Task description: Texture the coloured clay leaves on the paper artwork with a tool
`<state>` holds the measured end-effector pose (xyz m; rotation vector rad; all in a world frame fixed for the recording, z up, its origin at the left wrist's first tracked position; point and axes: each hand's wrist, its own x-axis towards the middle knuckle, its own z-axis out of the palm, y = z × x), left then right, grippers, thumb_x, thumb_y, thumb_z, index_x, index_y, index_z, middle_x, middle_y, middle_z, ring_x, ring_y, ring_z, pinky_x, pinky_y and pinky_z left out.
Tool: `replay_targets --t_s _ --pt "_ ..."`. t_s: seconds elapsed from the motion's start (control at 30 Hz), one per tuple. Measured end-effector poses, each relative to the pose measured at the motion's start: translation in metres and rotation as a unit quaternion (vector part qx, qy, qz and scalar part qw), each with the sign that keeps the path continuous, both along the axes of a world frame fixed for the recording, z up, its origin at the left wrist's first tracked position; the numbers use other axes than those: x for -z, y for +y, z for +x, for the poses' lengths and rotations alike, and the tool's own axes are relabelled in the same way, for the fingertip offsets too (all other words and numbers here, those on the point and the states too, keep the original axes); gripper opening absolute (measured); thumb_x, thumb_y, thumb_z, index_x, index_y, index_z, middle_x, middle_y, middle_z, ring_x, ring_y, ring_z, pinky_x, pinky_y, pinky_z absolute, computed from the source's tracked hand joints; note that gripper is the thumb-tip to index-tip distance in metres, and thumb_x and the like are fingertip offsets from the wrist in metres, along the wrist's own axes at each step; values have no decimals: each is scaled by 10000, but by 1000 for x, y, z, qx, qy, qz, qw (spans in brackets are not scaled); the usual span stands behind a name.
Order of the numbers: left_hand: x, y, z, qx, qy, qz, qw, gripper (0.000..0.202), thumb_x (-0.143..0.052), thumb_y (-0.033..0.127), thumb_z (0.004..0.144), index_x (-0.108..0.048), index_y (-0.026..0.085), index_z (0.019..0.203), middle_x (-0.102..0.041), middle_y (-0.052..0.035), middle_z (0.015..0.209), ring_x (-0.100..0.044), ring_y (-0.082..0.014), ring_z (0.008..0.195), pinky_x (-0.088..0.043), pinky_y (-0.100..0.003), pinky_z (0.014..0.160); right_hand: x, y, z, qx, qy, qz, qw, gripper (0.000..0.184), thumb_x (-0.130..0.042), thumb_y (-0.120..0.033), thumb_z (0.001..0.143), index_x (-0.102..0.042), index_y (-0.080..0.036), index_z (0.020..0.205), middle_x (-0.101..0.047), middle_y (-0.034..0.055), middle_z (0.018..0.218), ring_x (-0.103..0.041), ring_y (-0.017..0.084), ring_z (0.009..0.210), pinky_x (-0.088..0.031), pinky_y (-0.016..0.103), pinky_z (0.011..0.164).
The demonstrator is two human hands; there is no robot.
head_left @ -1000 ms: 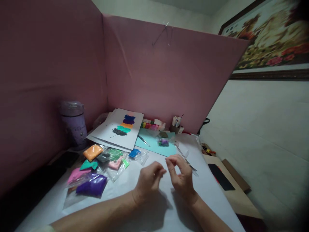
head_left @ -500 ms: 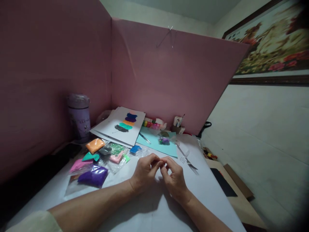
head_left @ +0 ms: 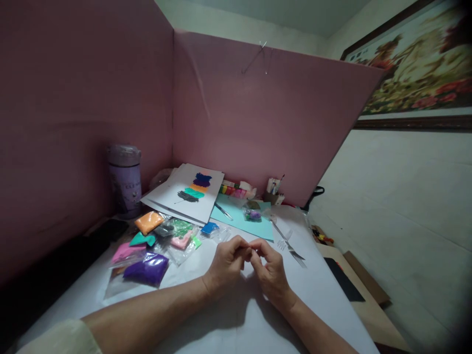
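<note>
My left hand (head_left: 227, 260) and my right hand (head_left: 271, 270) meet fingertip to fingertip above the white table cover (head_left: 221, 329). Both are closed in a pinch, thumbs against forefingers; whatever lies between the tips is hidden or too small to name. Left of my hands lie soft clay packets in clear bags: purple (head_left: 145, 269), pink (head_left: 128, 253), orange (head_left: 149, 222), teal (head_left: 142, 239) and light pink (head_left: 181, 239). A blue clay packet (head_left: 210, 228) sits just beyond my left hand. To the right of my right hand are metal forks (head_left: 295, 254).
Behind lie a stack of paper with painted colour bands (head_left: 195, 189), a turquoise sheet (head_left: 239, 227) with a small bag (head_left: 252, 215) on it, and a brush holder (head_left: 273, 191). A purple tumbler (head_left: 125, 182) stands at left. Pink panels (head_left: 258, 118) enclose the back and left.
The whole view has shifted slightly, so things appear a little further right. My fingers have moved a little against each other; the left fingers look more curled in.
</note>
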<state>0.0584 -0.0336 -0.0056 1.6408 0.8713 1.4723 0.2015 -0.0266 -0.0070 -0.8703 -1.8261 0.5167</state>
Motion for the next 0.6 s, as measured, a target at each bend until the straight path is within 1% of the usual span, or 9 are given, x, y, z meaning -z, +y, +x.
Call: replay_targets --t_s 0.13,0.3,0.4,0.47,0.6 --pt "-1 0 0 15 -25 -20 999 202 -545 307 885 -570 152 757 -554 20 609 -487 -92 503 -412 -214 516 2 0 1 -12 1 -2 1000 136 -456 -249 948 -586 -216 923 -610 1 739 -585 155 654 -476 286 632" --pt "-2 -3 0 34 -35 -33 998 201 -552 304 881 -566 150 754 -516 39 561 -467 -82 475 -384 -199 486 0 -2 2 -5 -11 16 1000 132 -474 -240 929 -569 -215 840 -587 -9 692 -559 153 626 -459 292 631" --pt "-2 -6 1 46 -32 -18 998 198 -544 308 892 -579 149 778 -499 46 547 -469 -82 479 -384 -196 491 1 -4 3 3 4 27 1000 142 -460 -238 926 -559 -213 827 -575 -17 679 -556 147 618 -453 284 624" --pt "-2 -6 2 50 -23 1 998 198 -533 304 903 -601 148 802 -519 37 566 -477 -83 489 -399 -200 504 2 -4 3 17 9 27 999 151 -457 -250 921 -549 -212 807 -569 -19 667 -550 147 609 -448 284 618" --pt "2 -3 3 35 -28 39 998 215 -498 298 923 -644 146 882 -586 1 668 -513 -90 532 -433 -212 531 6 -1 3 68 23 -13 997 167 -465 -258 906 -515 -210 754 -575 -23 629 -544 146 580 -435 278 590"
